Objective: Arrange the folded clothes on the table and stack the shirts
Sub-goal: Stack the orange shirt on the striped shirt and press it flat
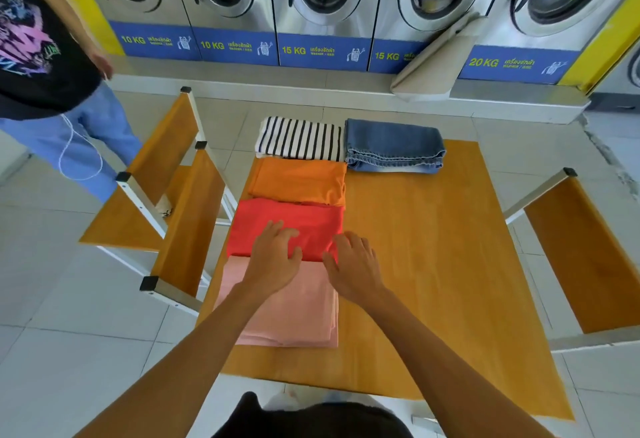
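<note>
Four folded shirts lie in a column down the left side of the wooden table [433, 264]: a striped one [298, 138] farthest, then orange [298, 179], red [277, 216] and pink [298, 313] nearest me. Folded blue jeans [393, 145] lie right of the striped shirt. My left hand [273, 257] rests flat on the near edge of the red shirt, fingers spread. At that shirt's near right corner, my right hand [353, 264] touches the cloth with relaxed fingers.
Wooden chairs stand left [180, 195] and right [585, 250] of the table. A person in a black shirt and jeans [45, 67] stands at the far left. A row of washing machines [322, 4] lines the back wall, with a beige cushion [440, 60] leaning on it.
</note>
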`<action>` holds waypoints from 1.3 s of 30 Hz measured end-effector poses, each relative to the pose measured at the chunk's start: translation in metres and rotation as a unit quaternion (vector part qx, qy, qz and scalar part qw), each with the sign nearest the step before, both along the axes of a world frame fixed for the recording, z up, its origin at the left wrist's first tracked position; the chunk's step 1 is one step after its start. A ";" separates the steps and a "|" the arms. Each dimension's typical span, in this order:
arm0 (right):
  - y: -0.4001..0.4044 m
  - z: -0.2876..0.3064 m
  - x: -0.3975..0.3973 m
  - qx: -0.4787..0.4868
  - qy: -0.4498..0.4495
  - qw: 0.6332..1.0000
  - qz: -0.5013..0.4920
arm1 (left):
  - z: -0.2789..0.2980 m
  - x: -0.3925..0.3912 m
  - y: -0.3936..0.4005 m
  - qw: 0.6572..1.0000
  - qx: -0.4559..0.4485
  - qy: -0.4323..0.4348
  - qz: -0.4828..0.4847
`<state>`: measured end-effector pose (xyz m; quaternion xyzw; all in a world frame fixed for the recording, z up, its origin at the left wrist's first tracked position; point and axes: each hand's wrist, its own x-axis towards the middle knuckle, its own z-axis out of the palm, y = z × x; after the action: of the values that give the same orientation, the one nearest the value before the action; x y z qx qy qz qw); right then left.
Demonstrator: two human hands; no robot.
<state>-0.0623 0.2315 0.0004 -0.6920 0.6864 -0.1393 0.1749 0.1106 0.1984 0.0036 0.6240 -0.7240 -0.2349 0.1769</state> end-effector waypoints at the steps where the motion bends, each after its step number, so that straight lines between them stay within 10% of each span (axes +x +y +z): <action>1: -0.010 0.005 -0.006 0.007 -0.024 1.000 -0.001 | 0.002 -0.003 -0.006 1.000 -0.003 0.006 0.002; 19: -0.114 0.019 -0.031 0.145 -0.126 0.981 0.026 | 0.019 0.032 -0.101 0.984 0.069 0.099 0.133; 39: -0.255 -0.059 0.001 0.191 -0.230 0.913 -0.278 | -0.072 0.048 -0.263 0.926 0.248 0.140 0.246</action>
<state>-0.0618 -0.0237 -0.0584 -0.3753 0.8055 -0.2032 0.4110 0.1583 -0.0648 -0.0681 0.7673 -0.4335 -0.4415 0.1684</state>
